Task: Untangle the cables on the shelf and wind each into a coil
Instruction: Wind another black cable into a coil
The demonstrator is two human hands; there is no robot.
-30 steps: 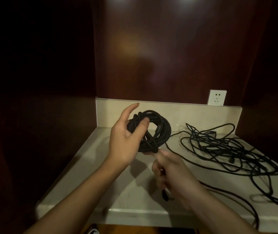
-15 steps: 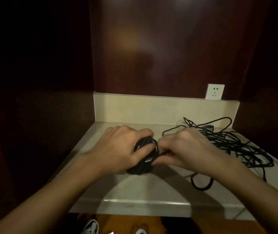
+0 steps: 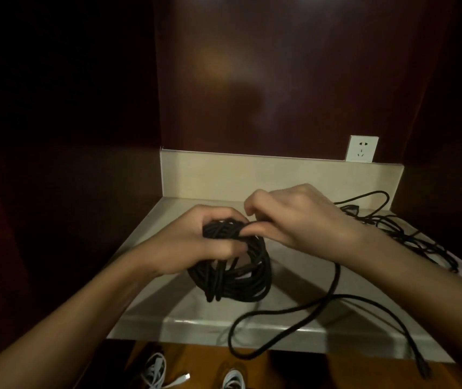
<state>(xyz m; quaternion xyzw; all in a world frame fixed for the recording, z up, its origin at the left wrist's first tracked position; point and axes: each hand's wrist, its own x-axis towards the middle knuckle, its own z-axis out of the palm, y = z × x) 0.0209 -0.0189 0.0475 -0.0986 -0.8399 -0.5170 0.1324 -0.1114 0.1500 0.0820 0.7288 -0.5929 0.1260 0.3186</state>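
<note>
Compared with the earlier frame, both hands have risen and a long free tail now loops over the shelf (image 3: 168, 310) edge. Left hand (image 3: 196, 242): its grip is wrapped round the top of the black cable coil (image 3: 232, 279), holding the turns together just above the shelf. Right hand (image 3: 294, 220): finger and thumb pinch the cable beside that grip, probably to wrap the tail (image 3: 308, 307). One coil; one tangled black cable heap (image 3: 398, 231) right of the grips; two white cables (image 3: 156, 372) below; one wall socket (image 3: 362, 148).
</note>
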